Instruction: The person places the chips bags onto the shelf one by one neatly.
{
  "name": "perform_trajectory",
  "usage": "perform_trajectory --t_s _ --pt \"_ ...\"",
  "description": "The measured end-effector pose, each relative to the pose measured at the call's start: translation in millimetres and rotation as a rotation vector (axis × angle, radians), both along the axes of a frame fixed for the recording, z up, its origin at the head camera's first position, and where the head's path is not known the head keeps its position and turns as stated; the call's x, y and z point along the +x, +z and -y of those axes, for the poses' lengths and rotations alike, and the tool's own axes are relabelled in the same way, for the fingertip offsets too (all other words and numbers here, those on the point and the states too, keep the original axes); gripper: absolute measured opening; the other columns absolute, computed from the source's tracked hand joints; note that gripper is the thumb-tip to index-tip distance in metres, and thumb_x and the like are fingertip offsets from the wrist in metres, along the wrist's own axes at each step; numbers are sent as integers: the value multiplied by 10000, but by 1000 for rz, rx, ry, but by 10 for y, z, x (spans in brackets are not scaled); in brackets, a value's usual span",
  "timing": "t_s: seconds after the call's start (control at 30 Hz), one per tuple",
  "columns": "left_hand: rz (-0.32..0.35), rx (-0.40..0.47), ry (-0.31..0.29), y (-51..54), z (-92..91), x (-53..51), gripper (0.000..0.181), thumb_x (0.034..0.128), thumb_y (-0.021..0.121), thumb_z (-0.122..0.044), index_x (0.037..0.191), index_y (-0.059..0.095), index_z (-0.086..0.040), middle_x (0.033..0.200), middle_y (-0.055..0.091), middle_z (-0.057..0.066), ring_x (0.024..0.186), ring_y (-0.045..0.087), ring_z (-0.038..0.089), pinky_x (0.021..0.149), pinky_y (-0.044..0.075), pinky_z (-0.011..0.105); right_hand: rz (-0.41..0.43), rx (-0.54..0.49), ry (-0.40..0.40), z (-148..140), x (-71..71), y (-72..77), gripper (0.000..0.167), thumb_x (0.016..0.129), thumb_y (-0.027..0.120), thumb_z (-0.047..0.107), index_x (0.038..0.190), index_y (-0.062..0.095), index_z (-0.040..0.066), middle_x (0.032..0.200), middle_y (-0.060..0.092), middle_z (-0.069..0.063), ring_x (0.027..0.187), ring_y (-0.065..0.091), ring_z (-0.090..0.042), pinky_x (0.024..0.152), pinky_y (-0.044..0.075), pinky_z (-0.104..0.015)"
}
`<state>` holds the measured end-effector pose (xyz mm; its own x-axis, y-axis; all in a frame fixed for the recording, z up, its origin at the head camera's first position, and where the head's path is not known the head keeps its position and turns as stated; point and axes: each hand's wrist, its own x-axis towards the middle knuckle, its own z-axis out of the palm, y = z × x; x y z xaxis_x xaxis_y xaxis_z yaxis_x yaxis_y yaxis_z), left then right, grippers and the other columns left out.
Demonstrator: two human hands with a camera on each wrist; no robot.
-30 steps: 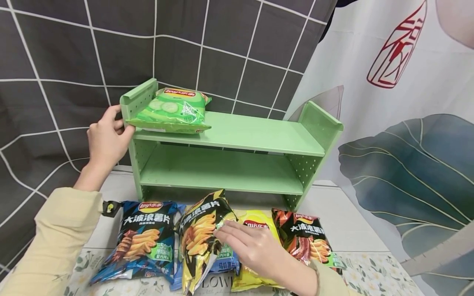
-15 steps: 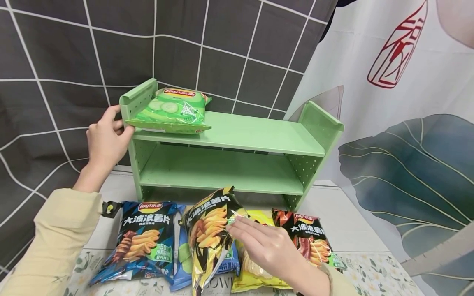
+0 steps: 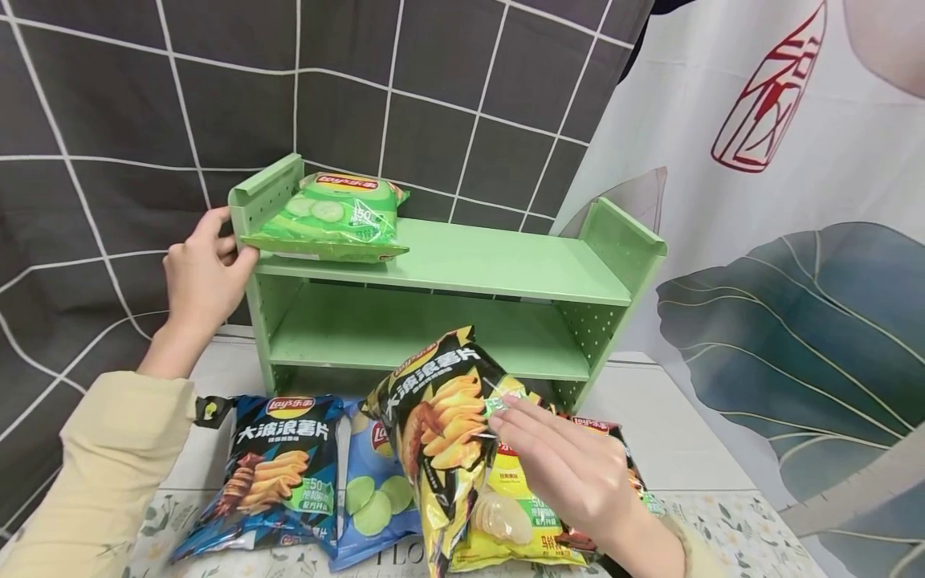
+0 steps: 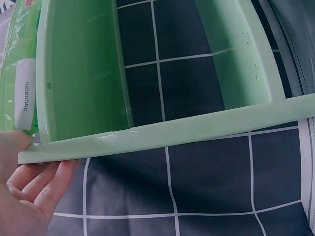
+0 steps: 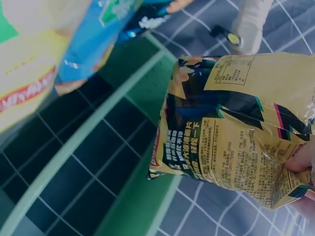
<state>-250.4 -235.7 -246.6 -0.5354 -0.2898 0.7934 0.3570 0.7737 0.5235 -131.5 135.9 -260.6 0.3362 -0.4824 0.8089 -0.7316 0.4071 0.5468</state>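
Head view: the left hand [image 3: 205, 273] grips the left end of the green shelf [image 3: 499, 261]; the right hand [image 3: 578, 474] holds the black-and-gold chip bag [image 3: 441, 441] before the shelf; left wrist view: that hand clasps the shelf's edge; right wrist view: the other pinches the bag's side.

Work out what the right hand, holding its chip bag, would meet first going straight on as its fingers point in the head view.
Probably the green rack's lower shelf: it lies beyond the black-and-gold chip bag in the right hand, though depth is unclear.
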Motion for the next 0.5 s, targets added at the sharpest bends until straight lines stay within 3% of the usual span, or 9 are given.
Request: perform_trajectory --t_s 0.3,0.5 --pt "-7 -12 2 2 -10 1 398 853 542 -106 1235 581 -3 753 697 251 674 594 432 769 379 533 -11 -192 29 -140 -51 158 145 855 600 17 802 734 1 732 735 -149 664 723 -222 539 530 -310" --pt "2 -5 0 5 -6 9 402 857 544 -112 1244 581 -11 805 709 253 706 614 448 790 383 541 -46 -366 12 -225 -116 275 112 824 644 65 766 738 46 704 738 -93 504 658 -223 430 442 -323"
